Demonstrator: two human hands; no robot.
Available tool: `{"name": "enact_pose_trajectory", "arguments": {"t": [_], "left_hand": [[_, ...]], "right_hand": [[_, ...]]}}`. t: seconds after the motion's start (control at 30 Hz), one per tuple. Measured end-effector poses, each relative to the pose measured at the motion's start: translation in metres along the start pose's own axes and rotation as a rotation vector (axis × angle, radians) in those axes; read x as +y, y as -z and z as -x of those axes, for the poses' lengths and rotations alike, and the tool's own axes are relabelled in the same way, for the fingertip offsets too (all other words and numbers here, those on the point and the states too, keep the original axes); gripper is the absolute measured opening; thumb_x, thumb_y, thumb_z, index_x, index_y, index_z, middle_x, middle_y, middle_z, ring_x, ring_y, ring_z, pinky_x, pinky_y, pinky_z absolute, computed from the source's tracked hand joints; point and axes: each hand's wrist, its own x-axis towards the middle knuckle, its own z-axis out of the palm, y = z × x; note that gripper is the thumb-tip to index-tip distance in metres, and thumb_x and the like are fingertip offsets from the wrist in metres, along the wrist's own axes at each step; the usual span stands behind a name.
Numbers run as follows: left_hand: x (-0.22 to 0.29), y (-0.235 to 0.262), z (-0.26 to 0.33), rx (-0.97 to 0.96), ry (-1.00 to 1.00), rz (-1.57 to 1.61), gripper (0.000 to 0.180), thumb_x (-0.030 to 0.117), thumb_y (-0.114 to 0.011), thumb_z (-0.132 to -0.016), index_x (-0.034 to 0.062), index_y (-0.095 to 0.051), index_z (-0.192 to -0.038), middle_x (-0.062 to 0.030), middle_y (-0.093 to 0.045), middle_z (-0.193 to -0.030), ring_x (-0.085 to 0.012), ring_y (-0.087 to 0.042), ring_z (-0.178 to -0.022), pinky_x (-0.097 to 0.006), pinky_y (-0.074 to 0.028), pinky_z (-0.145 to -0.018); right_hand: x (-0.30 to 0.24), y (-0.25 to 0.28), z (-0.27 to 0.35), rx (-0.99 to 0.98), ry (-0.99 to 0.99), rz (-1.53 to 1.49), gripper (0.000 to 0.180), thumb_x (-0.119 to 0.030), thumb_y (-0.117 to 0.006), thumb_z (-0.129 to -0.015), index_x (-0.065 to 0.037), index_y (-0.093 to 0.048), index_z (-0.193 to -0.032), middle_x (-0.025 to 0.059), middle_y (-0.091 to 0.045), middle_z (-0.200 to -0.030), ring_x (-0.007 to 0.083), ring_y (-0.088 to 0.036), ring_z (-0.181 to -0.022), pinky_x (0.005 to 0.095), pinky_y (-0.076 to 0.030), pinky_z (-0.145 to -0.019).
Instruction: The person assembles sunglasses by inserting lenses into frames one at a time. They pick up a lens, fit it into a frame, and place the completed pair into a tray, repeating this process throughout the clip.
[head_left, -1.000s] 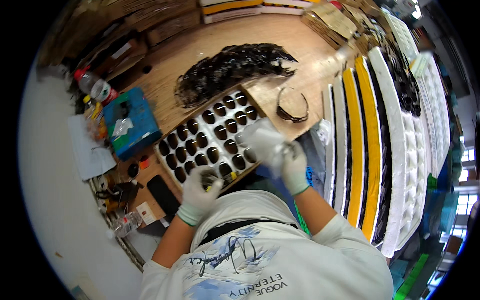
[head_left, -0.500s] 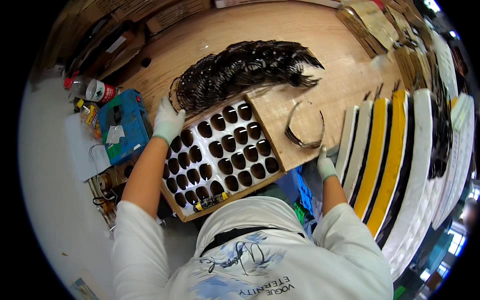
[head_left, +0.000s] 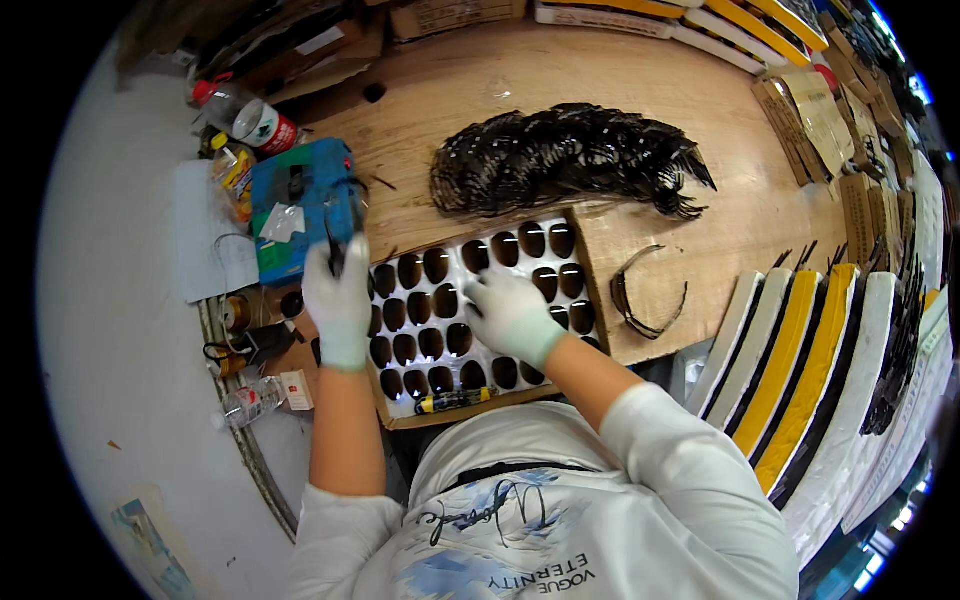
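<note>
In white gloves, both my hands are above the table. My left hand (head_left: 338, 305) is closed around a dark glasses frame (head_left: 347, 200), blurred by motion, in front of the blue box. Over the middle of a shallow tray (head_left: 588, 265) reaches my right hand (head_left: 510, 318). Its fingers are pinched together among the brown sunglass lenses (head_left: 445, 300); whether they grip a lens is hidden. The lenses stand in rows on white padding. Beyond the tray lies a long heap of dark glasses frames (head_left: 570, 160). Another glasses frame (head_left: 619, 290) rests alone to its right.
A blue box (head_left: 300, 225) and bottles (head_left: 262, 125) stand at left. Along the tray's near edge lies a yellow and black tube-shaped thing (head_left: 452, 400). White and yellow foam strips (head_left: 800, 370) are stacked at right. Cardboard pieces (head_left: 815, 120) sit at the far right.
My left hand has left the heap's left end and now holds a glasses frame near the blue box. My right hand has moved from the table's near edge to the lens tray. The view has shifted.
</note>
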Motion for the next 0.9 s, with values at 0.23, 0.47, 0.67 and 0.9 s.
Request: {"name": "enact_pose_trajectory", "arguments": {"t": [0.23, 0.47, 0.67, 0.9], "left_hand": [[0.008, 0.137, 0.150, -0.525, -0.025, -0.090, 0.015, 0.012, -0.068, -0.088, -0.0031, -0.069, -0.089, -0.0106, -0.071, -0.078, -0.0149, -0.069, -0.078, -0.030, -0.055, -0.071], [-0.041, 0.175, 0.175, -0.567, 0.172, 0.505, 0.028, 0.012, -0.057, -0.101, -0.0055, -0.047, -0.122, -0.0177, -0.068, -0.105, -0.0227, -0.069, -0.091, -0.037, -0.058, -0.084], [-0.029, 0.195, 0.160, -0.713, 0.192, 0.536, 0.024, 0.013, -0.050, -0.104, -0.0058, -0.049, -0.119, -0.0169, -0.068, -0.102, -0.0210, -0.068, -0.092, -0.036, -0.056, -0.084], [-0.019, 0.194, 0.139, -0.852, -0.139, 0.077, 0.025, 0.013, -0.049, -0.101, -0.0072, -0.058, -0.113, -0.0161, -0.073, -0.087, -0.0202, -0.072, -0.079, -0.032, -0.057, -0.075]], "right_hand": [[-0.038, -0.068, -0.083, -0.091, -0.336, 0.313, 0.040, -0.020, -0.062, -0.087, -0.005, -0.060, -0.123, 0.0140, -0.063, -0.120, 0.0300, -0.064, -0.110, 0.0446, -0.052, -0.090], [-0.040, -0.076, -0.066, 0.070, -0.311, 0.023, 0.030, -0.021, -0.067, -0.085, -0.004, -0.061, -0.109, 0.0183, -0.064, -0.109, 0.0354, -0.067, -0.100, 0.0441, -0.056, -0.084], [-0.047, -0.088, 0.056, 0.149, 0.243, 0.089, 0.015, -0.017, -0.066, -0.085, -0.006, -0.064, -0.095, 0.0134, -0.064, -0.095, 0.0358, -0.065, -0.086, 0.0482, -0.052, -0.073], [-0.143, -0.032, 0.142, 0.137, -0.122, -0.702, 0.029, -0.005, -0.067, -0.088, -0.002, -0.064, -0.117, 0.0139, -0.071, -0.102, 0.0289, -0.071, -0.094, 0.0374, -0.056, -0.083]]}}
